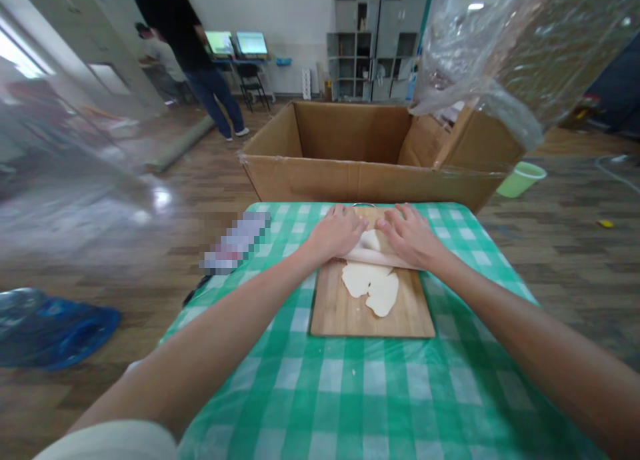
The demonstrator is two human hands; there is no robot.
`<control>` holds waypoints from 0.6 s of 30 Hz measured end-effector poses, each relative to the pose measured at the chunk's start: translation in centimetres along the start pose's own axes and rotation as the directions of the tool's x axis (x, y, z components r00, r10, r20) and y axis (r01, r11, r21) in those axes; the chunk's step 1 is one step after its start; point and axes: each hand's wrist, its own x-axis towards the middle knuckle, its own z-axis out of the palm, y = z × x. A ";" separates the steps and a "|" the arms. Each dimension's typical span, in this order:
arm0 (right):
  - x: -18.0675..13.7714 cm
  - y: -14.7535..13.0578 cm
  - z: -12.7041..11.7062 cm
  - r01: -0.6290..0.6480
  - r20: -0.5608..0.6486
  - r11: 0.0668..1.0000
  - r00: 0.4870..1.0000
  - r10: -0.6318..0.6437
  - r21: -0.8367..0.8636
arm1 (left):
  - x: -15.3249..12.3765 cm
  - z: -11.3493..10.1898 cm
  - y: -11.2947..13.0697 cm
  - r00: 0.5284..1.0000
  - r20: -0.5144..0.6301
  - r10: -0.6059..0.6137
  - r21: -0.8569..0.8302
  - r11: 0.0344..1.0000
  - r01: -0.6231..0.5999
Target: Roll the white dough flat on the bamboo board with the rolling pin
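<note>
Well, the board (345,320) sits on checked cloth (320,407), carton (340,180) beyond.

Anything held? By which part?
Rolling pin, under both hands: left hand toward its left end, right hand toward its right. Gripped or just pressed, can't tell.

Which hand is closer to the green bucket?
The right hand, at the right end of the rolling pin. The left hand is at the pin's other end, farther from the green bucket.

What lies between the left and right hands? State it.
In the head view, part of the rolling pin and some white dough show between left hand and right hand.
</note>
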 end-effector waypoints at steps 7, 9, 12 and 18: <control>-2.5 -1.9 -0.9 -0.034 0.101 0.999 0.994 0.034 -0.003 | -3.0 -1.5 2.8 0.985 0.018 -0.174 -0.148 0.973 0.175; -3.8 -2.5 -1.0 -0.014 0.088 1.000 0.996 0.016 -0.023 | -4.1 -1.8 4.1 0.964 -0.005 -0.264 -0.190 0.947 0.259; -5.8 -3.5 -1.3 0.012 0.048 0.998 0.999 -0.009 -0.056 | -5.6 -2.0 5.8 0.948 -0.037 -0.317 -0.206 0.930 0.303; -8.8 -5.0 -1.7 0.062 0.037 0.996 0.998 -0.060 -0.069 | -8.2 -2.8 8.0 0.942 -0.049 -0.333 -0.246 0.918 0.312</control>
